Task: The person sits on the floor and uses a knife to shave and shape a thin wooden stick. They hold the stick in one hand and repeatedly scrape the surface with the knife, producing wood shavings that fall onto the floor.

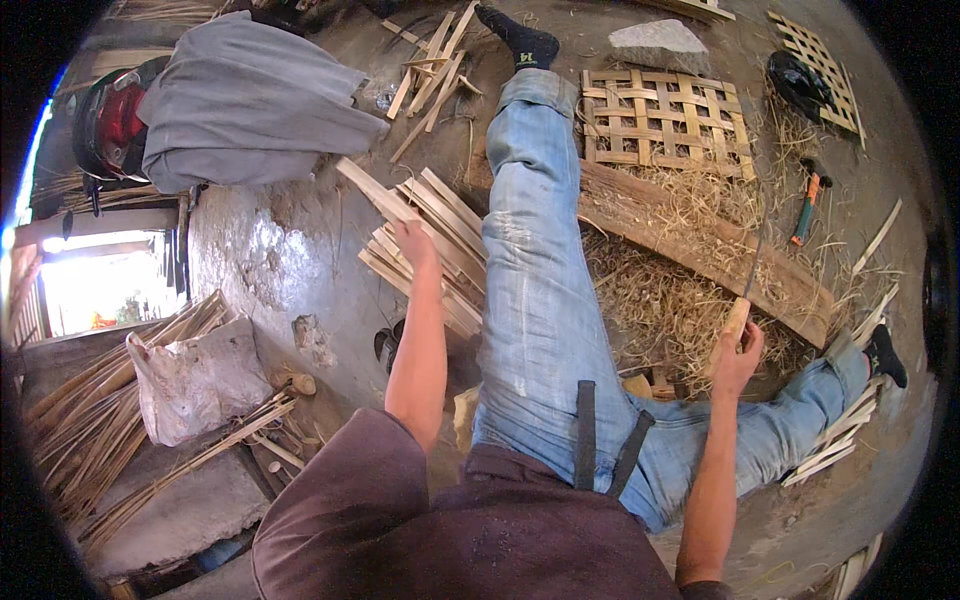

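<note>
My left hand (412, 240) reaches into a pile of split bamboo strips (440, 215) beside my outstretched left leg. Its fingers are closed around a pale, wide bamboo strip (368, 186) on top; the fingertips are partly hidden. In my right hand (738, 358) is a knife (733, 325), gripped by its light wooden handle. The long, thin, dark blade points away from me, over a thick wooden plank (690, 232). That plank lies aslant between my legs, with curly bamboo shavings (650, 300) heaped around it.
A woven bamboo panel (668, 125) lies beyond the plank, near a pale stone (658, 46). A hammer (808, 205) rests at right, below another woven panel (815, 62). Grey cloth (250, 110) drapes a motorcycle at far left. A white sack (195, 380) sits on long thin sticks.
</note>
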